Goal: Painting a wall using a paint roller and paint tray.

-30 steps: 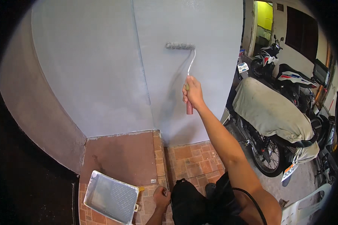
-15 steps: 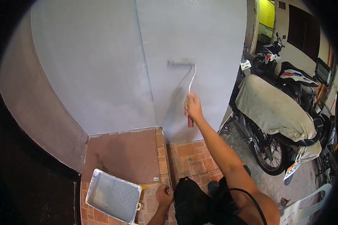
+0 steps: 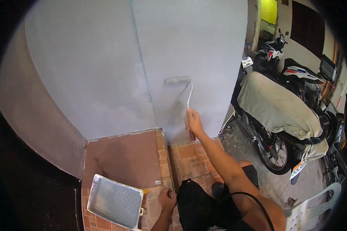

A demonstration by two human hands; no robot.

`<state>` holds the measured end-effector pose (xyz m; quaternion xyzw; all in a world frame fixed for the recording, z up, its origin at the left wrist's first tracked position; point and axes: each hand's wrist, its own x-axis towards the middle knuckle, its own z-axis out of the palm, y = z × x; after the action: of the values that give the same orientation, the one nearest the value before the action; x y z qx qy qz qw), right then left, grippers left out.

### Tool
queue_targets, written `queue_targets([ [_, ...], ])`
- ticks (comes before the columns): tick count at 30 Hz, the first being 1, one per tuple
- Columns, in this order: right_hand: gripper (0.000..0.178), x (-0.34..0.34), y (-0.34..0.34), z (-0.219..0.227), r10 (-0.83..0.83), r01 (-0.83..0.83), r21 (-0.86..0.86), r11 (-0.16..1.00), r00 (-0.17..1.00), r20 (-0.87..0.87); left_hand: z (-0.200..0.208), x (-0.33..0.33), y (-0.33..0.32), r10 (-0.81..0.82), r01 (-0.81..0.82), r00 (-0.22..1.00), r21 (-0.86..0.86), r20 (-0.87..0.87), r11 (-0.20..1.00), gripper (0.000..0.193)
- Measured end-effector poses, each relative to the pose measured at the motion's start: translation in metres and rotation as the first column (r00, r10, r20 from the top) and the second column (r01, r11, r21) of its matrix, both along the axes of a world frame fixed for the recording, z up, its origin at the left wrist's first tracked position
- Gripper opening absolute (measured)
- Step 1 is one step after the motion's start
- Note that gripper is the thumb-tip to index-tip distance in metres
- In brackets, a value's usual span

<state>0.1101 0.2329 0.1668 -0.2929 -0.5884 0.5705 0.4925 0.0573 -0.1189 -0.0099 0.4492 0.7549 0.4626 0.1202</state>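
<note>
My right hand (image 3: 193,122) is wrapped round the dark red handle of a paint roller (image 3: 177,80). Its pale sleeve lies against the grey-painted wall (image 3: 204,50), right of the vertical seam, and the thin metal frame bends down to my grip. Low in the middle, my left hand (image 3: 167,198) is closed beside my knee, near the step's tiled edge; whatever its fingers hold, if anything, is hidden. To the left of that hand a paint tray (image 3: 121,198) with a ribbed slope and greyish paint sits on the tiles.
A brown step slab (image 3: 121,158) meets the wall's foot. Orange-brown tiles (image 3: 189,158) border it. On the right stand a cloth-covered motorcycle (image 3: 277,104) and another motorcycle (image 3: 272,54) farther back. A pale plastic chair (image 3: 308,210) is at the lower right.
My right hand has drawn the roller downward on the wall. The left hand stays closed in nearly the same place, and the view has shifted slightly.
</note>
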Motion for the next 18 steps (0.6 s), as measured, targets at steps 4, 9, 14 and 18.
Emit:
queue_targets([
  [4, 0.039, 0.019, -0.005, 0.012, -0.078, 0.070, -0.071, 0.995, 0.990, -0.119, 0.006, -0.004, -0.006, 0.014, -0.014, 1.000, 0.013, 0.027, 1.000, 0.020],
  [9, 0.042, 0.062, 0.044, 0.108, -0.059, 0.078, 0.096, 0.992, 0.980, -0.190, 0.003, -0.006, -0.007, 0.016, -0.016, 1.000, 0.025, 0.005, 1.000, 0.018],
  [14, 0.043, 0.082, 0.077, 0.101, -0.026, 0.036, 0.111, 0.993, 0.995, -0.095, -0.001, 0.000, -0.005, 0.019, -0.019, 0.999, 0.006, 0.028, 1.000, 0.017],
  [18, 0.046, 0.077, 0.070, 0.023, -0.087, 0.089, 0.029, 0.996, 0.995, -0.055, 0.001, -0.001, -0.004, 0.014, -0.014, 0.999, -0.002, 0.037, 1.000, 0.017],
])
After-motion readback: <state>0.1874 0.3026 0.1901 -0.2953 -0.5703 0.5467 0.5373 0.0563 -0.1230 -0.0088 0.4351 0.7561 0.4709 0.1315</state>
